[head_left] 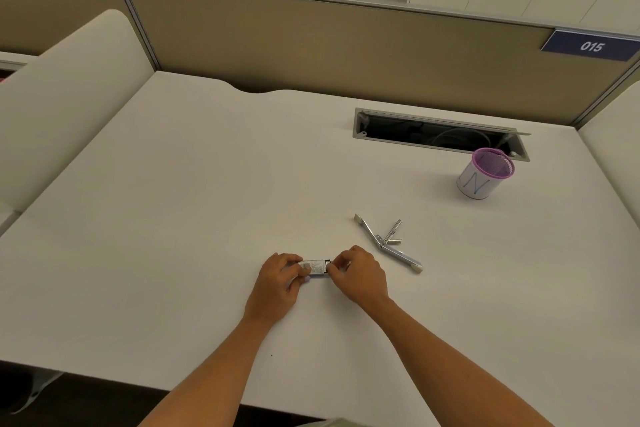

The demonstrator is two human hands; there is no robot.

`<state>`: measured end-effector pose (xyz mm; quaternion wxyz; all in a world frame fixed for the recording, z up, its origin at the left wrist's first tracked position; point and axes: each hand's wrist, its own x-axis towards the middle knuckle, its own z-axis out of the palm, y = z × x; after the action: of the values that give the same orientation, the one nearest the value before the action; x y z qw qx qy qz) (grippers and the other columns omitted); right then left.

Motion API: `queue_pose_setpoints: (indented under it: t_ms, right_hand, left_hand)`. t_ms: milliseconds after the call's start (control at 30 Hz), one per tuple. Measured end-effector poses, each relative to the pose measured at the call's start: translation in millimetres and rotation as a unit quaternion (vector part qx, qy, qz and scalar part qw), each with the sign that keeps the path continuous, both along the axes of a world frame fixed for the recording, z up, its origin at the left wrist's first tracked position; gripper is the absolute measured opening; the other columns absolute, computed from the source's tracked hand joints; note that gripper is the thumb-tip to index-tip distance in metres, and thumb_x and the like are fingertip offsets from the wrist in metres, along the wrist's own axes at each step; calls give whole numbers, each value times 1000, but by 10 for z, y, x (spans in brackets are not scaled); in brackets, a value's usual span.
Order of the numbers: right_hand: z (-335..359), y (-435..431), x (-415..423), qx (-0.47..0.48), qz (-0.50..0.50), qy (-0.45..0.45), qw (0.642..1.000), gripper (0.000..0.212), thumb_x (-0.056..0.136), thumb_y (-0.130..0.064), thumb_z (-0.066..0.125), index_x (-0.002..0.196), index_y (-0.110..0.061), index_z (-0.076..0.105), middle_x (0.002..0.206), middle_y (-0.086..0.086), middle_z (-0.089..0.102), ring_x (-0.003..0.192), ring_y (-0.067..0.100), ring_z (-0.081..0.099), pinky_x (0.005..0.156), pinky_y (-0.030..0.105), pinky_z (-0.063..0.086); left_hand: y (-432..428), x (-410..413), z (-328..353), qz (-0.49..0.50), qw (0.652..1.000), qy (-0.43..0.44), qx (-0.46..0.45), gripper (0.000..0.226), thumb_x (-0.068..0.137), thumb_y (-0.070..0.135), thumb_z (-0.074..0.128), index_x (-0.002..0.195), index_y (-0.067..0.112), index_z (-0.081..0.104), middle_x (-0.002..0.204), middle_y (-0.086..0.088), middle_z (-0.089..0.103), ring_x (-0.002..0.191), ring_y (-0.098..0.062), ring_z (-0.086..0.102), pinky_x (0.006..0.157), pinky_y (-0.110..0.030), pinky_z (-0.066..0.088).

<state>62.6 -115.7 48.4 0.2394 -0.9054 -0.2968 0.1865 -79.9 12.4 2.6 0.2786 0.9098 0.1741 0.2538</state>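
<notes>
I see the small box low over the white bench, near the front edge, a little left of the opened metal stapler. My left hand grips the left end of the box with curled fingers. My right hand pinches its right end. Far to the right stands a purple mesh cup, well apart from the hands.

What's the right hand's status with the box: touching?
Touching. The head view shows the right hand pinching the right end of the box with no gap; the left hand grips the other end.
</notes>
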Motion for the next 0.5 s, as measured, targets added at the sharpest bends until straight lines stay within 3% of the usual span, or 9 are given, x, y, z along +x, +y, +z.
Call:
queue_pose_setpoints:
  t_ms: [200, 367, 500]
  right_hand:
    - [31, 33, 14, -12, -33, 43, 998, 13, 76, -41, 63, 75, -30, 69, 79, -15, 60, 81, 14, 64, 66, 27, 44]
    - [84, 40, 6, -3, -67, 80, 994, 15, 72, -41, 65, 60, -34, 58, 72, -17, 61, 75, 12, 63, 63, 25, 42]
    - [110, 41, 9, 18, -94, 121, 988, 9, 68, -38, 65, 62, -31, 66, 67, -16, 64, 68, 9, 62, 56, 22, 40]
  left_hand:
    - [2, 5, -34, 3, 1000, 6, 6, 9, 81, 14, 72, 90, 11, 73, 97, -7, 68, 85, -25, 62, 76, -38, 52]
    - [5, 6, -42, 5, 1000, 3, 8, 11, 82, 17, 69, 91, 12, 73, 98, -7, 67, 86, -24, 61, 78, -37, 51]
    - [8, 3, -46, 6, 1000, 5, 3, 10, 82, 17, 70, 91, 13, 73, 99, -6, 67, 87, -23, 61, 78, -37, 51]
